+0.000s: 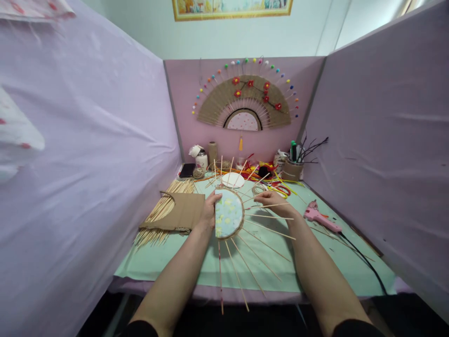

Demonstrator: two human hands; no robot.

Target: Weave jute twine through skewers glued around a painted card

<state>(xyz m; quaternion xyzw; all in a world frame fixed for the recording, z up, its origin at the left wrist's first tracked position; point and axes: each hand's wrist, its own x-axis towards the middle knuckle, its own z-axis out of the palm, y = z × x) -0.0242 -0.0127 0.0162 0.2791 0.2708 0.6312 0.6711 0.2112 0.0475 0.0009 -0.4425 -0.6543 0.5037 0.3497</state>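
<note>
A half-round fan piece [228,214], covered in pale blue cloth with yellow patches, is upright above the table. Thin wooden sticks [270,216] fan out from its curved brown edge. My left hand [210,208] grips the straight left side, thumb in front and the other fingers mostly hidden behind. To the right of the curved edge, my right hand [275,201] is closed in a pinch among the sticks. It seems to hold a thin strand of twine [249,195] running towards the edge, while a small twine coil [258,189] lies just behind.
Cut cardboard [189,211] rests over a pile of sticks [154,238] at left. A pink glue gun [321,218] with a black cord lies right. Behind are a white oval [233,180], red-handled scissors [282,188] and a pen pot [293,169]. A finished fan [217,100] hangs on the back panel.
</note>
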